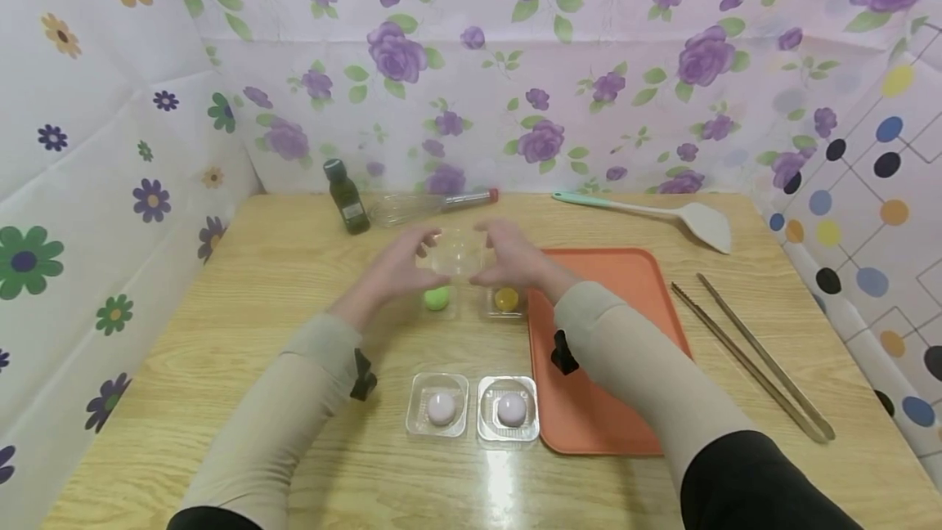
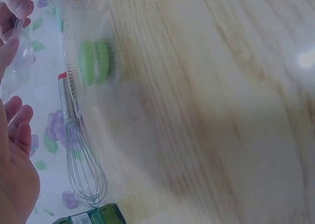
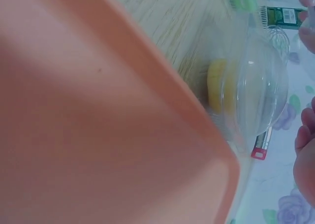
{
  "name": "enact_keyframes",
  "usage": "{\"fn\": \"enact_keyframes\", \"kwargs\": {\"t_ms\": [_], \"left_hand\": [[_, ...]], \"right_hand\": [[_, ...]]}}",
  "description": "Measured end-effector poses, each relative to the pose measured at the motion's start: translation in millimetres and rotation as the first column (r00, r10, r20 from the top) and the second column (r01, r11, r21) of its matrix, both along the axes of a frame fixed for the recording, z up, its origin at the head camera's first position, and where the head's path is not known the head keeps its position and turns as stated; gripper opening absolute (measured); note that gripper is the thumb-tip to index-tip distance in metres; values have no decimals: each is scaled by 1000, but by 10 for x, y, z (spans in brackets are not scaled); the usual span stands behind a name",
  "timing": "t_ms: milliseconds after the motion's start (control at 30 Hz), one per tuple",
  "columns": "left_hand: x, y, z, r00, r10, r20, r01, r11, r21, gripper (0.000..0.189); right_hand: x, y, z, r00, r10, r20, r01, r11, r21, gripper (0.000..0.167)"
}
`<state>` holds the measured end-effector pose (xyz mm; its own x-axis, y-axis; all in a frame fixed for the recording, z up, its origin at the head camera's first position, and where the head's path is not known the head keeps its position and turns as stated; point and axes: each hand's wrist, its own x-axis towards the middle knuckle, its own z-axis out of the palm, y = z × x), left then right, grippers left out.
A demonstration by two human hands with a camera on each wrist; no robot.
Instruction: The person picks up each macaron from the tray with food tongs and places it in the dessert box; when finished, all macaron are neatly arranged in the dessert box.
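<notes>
My left hand (image 1: pixel 401 267) and right hand (image 1: pixel 511 256) hold a clear plastic lid (image 1: pixel 458 250) between them, thumbs toward me and fingers on the far side. Just below it, a green round cake (image 1: pixel 437 298) sits in a clear plastic tray, partly hidden by the lid and my left hand. To its right is a yellow round cake (image 1: pixel 506 299); the right wrist view shows a clear dome (image 3: pixel 261 86) over it. Nearer to me, two pale lilac round cakes (image 1: pixel 441 408) rest in separate clear square trays (image 1: pixel 508 432).
An orange tray (image 1: pixel 611 415) lies under my right forearm. Metal tongs (image 1: pixel 751 358) are farther right, and a spatula (image 1: pixel 706 225) is at the back right. A whisk (image 1: pixel 434 204) and a dark green bottle (image 1: pixel 346 196) stand along the back left, before the flowered cloth.
</notes>
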<state>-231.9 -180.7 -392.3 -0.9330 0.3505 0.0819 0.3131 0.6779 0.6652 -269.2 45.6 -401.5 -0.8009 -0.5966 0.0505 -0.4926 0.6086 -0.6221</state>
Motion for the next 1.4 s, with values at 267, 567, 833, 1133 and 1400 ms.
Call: {"fn": "enact_keyframes", "kwargs": {"t_ms": [267,567,833,1133,1400], "left_hand": [[-10,7,48,999,-48,-1,48,998,-50,105],[-1,29,108,987,-62,-147,34,982,-187,91],[5,23,115,967,-82,-243,33,980,-198,85],[19,45,118,905,-137,-403,50,974,-220,85],[35,55,88,836,-200,-510,56,957,-284,87]], "right_hand": [[29,10,13,998,36,-54,-37,999,-28,93],[92,50,22,988,51,143,-28,987,-156,101],[142,45,107,888,96,449,68,939,-337,66],[131,-20,162,665,205,719,236,855,-462,59],[125,-20,179,572,217,791,294,846,-445,71]]}}
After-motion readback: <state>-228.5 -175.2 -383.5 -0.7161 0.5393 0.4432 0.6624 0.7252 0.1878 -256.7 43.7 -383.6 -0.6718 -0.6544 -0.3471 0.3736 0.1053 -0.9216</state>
